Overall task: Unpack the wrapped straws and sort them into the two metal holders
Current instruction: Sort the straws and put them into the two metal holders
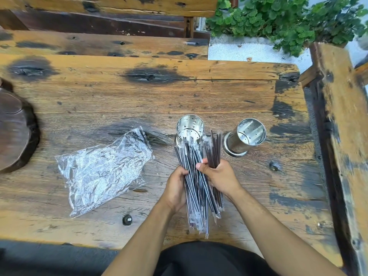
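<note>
A bundle of black wrapped straws (196,188) stands tilted above the wooden table (119,96), held between both hands. My left hand (176,188) grips the bundle's left side. My right hand (219,176) holds a smaller bunch of brown straws (215,150), its thumb pressing on the black bundle. Just beyond the straw tips stand two perforated metal holders: the left holder (190,126) is partly hidden by the straws, and the right holder (250,134) stands apart. Both look empty inside.
An empty crumpled clear plastic bag (101,170) lies to the left of my hands. A dark wooden slab (16,132) sits at the table's left edge. A bench (342,136) runs along the right, with green plants (288,20) behind.
</note>
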